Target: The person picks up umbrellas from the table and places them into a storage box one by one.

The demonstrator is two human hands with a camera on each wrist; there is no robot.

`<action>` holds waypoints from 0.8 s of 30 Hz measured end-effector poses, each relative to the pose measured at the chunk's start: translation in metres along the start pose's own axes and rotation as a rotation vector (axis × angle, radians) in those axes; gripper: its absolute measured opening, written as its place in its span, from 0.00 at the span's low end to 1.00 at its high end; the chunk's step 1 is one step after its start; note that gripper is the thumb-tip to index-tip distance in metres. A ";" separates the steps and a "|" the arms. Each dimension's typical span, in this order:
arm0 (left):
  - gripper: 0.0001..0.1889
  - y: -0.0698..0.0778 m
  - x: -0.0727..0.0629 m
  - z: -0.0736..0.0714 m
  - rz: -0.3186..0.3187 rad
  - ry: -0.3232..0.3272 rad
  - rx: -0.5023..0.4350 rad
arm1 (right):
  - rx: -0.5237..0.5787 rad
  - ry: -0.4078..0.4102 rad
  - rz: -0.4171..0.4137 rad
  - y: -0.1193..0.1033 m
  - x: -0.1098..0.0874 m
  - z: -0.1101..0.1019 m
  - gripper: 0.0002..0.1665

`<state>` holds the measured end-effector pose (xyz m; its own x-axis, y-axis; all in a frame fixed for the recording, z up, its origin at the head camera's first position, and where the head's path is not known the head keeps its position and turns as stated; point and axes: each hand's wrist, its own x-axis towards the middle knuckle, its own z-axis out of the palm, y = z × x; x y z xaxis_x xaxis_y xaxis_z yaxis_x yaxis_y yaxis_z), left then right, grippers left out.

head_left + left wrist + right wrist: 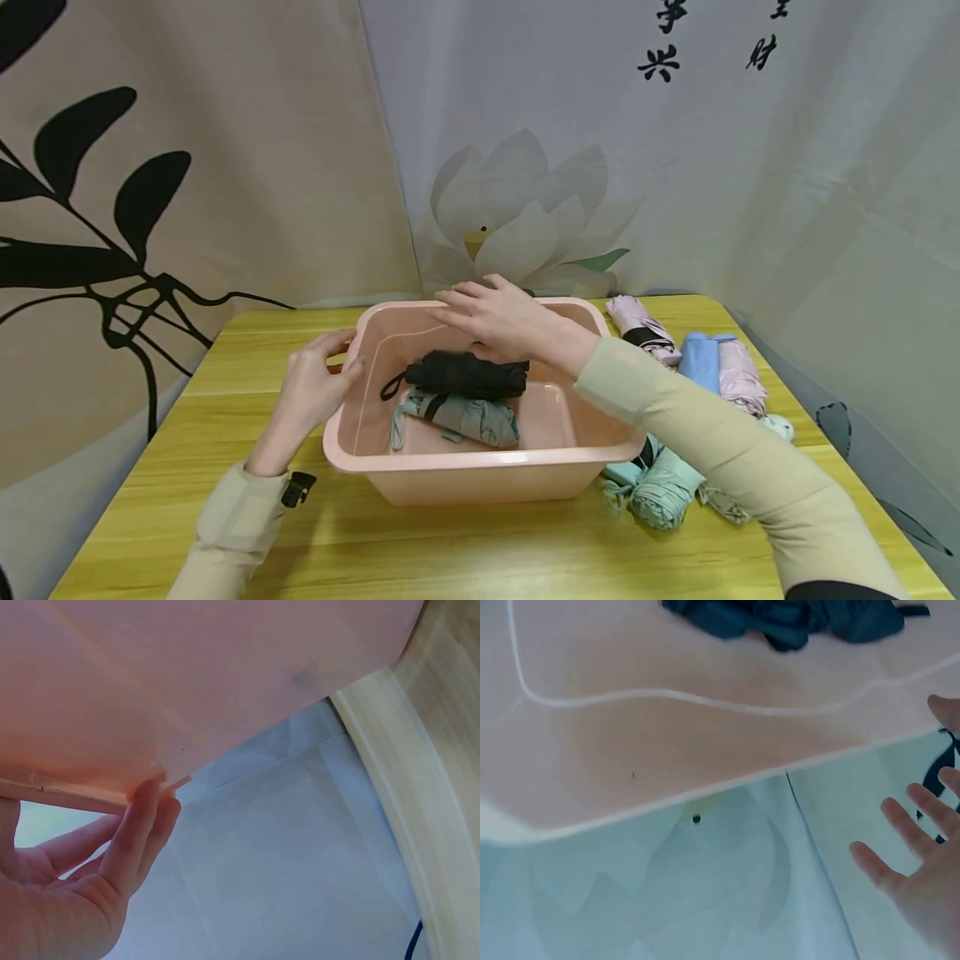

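Observation:
A pink plastic basin (480,459) stands on the table. Its left rim is held by my left hand (315,383), thumb at the rim's edge; in the left wrist view that hand's fingers (139,825) curl up against the rim's underside. Inside the basin lie a folded black umbrella (465,377) with a wrist loop and, nearer me, a folded grey-green umbrella (472,419) with a dark strap. Above the basin's back part my right hand (510,321) hovers with fingers spread and nothing in it, as the right wrist view also shows.
Right of the basin lie several folded umbrellas: a lilac one (637,325) with a black band, a blue one (700,360), a pale pink one (738,375) and a mint one (666,492). My right forearm partly covers this group. Behind the wooden table (450,550) hangs a printed curtain (300,167).

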<state>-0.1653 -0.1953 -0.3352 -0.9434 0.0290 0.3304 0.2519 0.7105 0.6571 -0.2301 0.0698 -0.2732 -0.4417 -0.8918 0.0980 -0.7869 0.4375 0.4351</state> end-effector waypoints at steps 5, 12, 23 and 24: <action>0.22 -0.001 0.000 0.000 0.012 0.009 0.012 | 0.000 0.008 0.048 0.011 -0.005 -0.012 0.39; 0.22 -0.001 0.001 0.001 0.007 0.017 0.023 | 0.045 0.058 0.101 0.026 -0.016 -0.017 0.37; 0.22 0.001 0.000 0.000 0.000 0.001 0.017 | 0.178 0.011 0.243 0.038 -0.047 -0.019 0.39; 0.22 0.001 0.000 0.000 -0.001 0.001 0.017 | 0.196 0.006 0.258 0.039 -0.050 -0.020 0.39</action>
<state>-0.1653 -0.1948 -0.3346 -0.9434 0.0281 0.3304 0.2477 0.7223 0.6457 -0.2301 0.1293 -0.2433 -0.6354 -0.7491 0.1876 -0.7178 0.6625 0.2142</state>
